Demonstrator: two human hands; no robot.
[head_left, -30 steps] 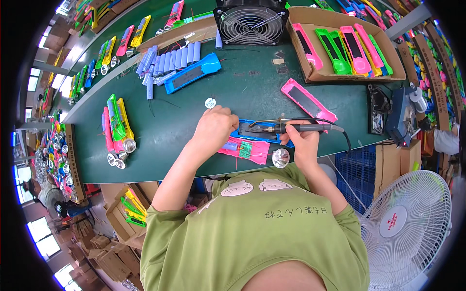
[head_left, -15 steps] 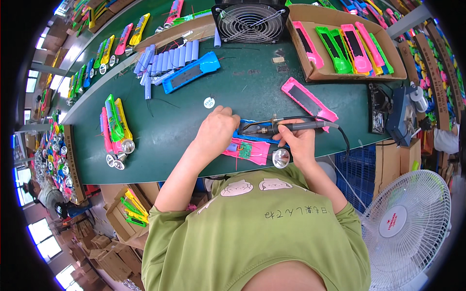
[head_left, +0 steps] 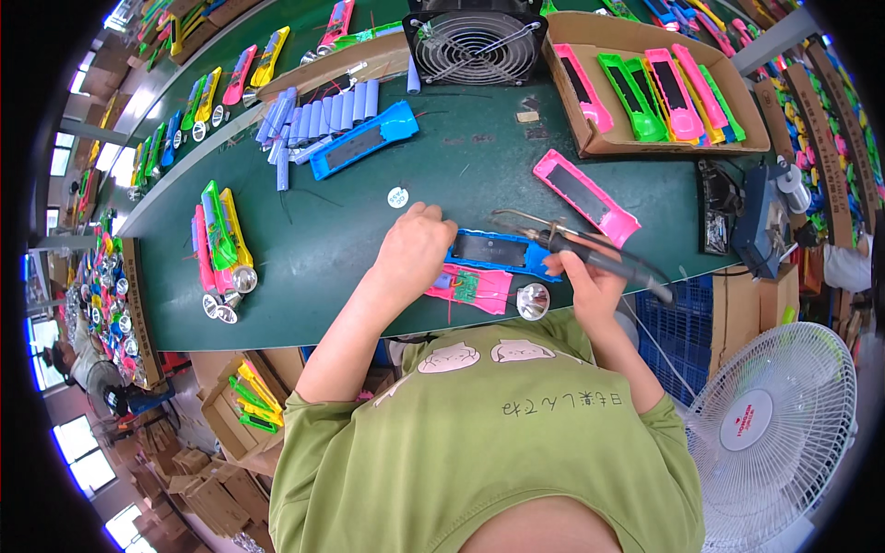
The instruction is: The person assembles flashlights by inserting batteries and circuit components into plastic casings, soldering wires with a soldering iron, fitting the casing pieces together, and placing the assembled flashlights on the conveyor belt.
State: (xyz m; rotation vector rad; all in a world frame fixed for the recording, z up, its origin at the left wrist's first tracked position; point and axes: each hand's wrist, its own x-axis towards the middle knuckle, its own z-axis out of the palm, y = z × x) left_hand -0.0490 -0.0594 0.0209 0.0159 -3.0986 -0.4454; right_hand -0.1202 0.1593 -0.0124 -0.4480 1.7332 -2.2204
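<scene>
Right here at the near edge of the dark green worktop (head_left: pixel 304 267), the left hand (head_left: pixel 415 251) presses down, fingers curled, on a flat pink plastic casing half with a small green circuit board (head_left: pixel 470 288) in it; whether it pinches anything, I cannot tell. Just beside that lies a round silver reflector cup (head_left: pixel 533 301). The right hand (head_left: pixel 590 281) has its grip closed around a black-handled soldering iron (head_left: pixel 595 258), tip hovering over a blue plastic casing half (head_left: pixel 498 251) lying just beyond the pink one.

Further out, a long pink casing (head_left: pixel 585 195) lies to the right, a small white disc (head_left: pixel 397 196) sits mid-worktop, and a bundle of green, yellow and pink casings (head_left: pixel 219 235) rests on the left.

Further still, a blue casing (head_left: pixel 364 143) lies beside a row of pale lilac cylindrical cells (head_left: pixel 318 118). A black square fan (head_left: pixel 475 41) stands at the back, and an open brown cardboard box (head_left: pixel 590 138) holds pink and green casings side by side.
</scene>
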